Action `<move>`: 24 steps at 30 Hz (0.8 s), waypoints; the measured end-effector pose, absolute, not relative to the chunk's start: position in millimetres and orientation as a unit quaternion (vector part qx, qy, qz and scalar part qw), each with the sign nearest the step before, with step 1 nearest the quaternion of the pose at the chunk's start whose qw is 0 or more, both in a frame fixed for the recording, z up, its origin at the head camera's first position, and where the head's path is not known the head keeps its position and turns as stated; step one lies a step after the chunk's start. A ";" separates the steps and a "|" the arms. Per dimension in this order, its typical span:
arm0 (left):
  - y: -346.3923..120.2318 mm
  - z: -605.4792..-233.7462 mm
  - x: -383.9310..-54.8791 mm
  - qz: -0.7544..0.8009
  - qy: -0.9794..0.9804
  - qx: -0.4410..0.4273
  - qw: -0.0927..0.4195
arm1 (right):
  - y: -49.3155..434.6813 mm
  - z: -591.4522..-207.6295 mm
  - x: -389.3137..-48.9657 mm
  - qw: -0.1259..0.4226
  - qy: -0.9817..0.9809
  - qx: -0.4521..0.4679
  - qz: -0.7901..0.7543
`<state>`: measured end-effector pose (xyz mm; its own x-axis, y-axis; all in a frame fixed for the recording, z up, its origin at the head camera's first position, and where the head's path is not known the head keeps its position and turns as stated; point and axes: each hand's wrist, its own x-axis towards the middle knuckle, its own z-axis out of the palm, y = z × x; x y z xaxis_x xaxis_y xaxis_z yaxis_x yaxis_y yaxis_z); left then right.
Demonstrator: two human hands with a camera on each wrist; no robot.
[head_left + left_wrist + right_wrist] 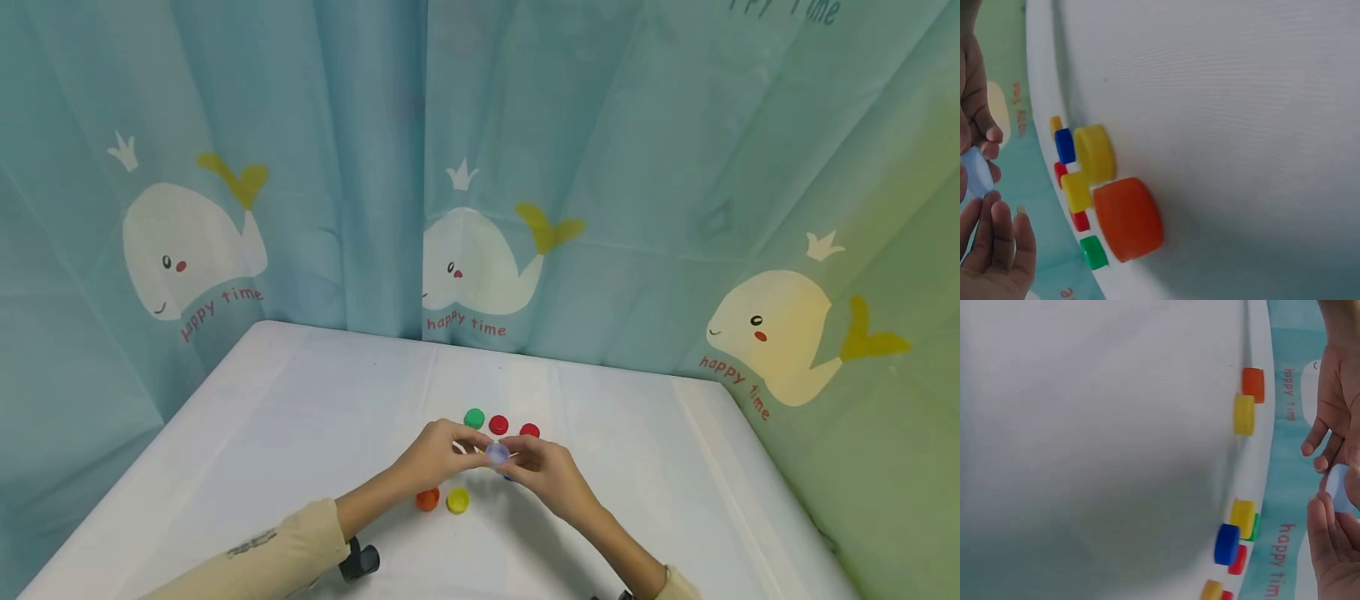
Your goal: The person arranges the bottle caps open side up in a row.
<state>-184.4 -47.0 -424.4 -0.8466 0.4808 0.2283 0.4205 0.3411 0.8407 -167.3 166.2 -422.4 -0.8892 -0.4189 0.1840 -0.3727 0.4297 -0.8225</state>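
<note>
Both hands meet in front of me above the white table, with a small round pale blue bottle cap (pixel 497 453) between them. My left hand (pixel 442 454) pinches its left edge between thumb and fingertips. From the other side, my right hand (pixel 551 477) pinches it as well, thumb below and fingers above. The left wrist view shows the cap (pixel 977 173) raised off the table, tilted on edge. Close under the hands lies a blue cap (pixel 1227 544), mostly hidden in the head view. A yellow cap (pixel 457 500) and an orange cap (pixel 427 499) lie nearer me.
Beyond the hands are a green cap (pixel 474 418), a red cap (pixel 498 425) and a second red cap (pixel 529 431). Another yellow cap (pixel 1243 517) and a yellow-orange cap (pixel 1212 591) lie near the blue one. A whale-print curtain (pixel 375 208) hangs behind the white table (pixel 315 417).
</note>
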 end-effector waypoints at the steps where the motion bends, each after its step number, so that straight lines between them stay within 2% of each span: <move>1: -46.6 -425.9 -183.9 0.499 0.819 0.281 0.034 | 167.5 -425.2 -167.1 0.025 0.849 -0.237 -0.472; 10: -43.0 -440.0 -179.0 0.450 0.837 0.309 0.040 | 170.8 -440.3 -162.4 0.009 0.863 -0.274 -0.423; 24: -39.1 -445.6 -170.8 0.354 0.869 0.338 0.077 | 163.9 -443.7 -154.7 0.081 0.885 -0.278 -0.364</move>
<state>-170.8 -39.1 -445.6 -0.7601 0.6412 0.1055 0.5327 0.5217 0.6664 -154.7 163.9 -443.7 -0.8329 -0.5501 0.0597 -0.4327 0.5803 -0.6899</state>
